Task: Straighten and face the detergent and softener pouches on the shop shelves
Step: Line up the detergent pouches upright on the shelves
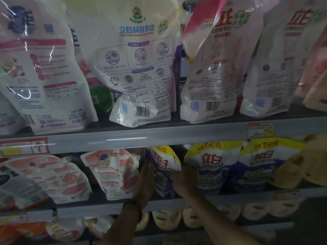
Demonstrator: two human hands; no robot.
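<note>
1. Purple pouch (163, 174), on middle shelf (230, 197), is pressed between left hand (146, 179), flat and straight-fingered, and right hand (184, 181), grip unclear.
2. Pink pouch (113, 174) beside it could be toppled by a sideways shove.

Glossy, crinkled plastic-film pouches (139, 68) with glare streaks on smooth grey shelf edge (159, 135), paper price tags (260, 129).

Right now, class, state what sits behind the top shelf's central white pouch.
A green pouch peeks out left of the white pouch, a purple pouch right; the rest is covered.
</note>
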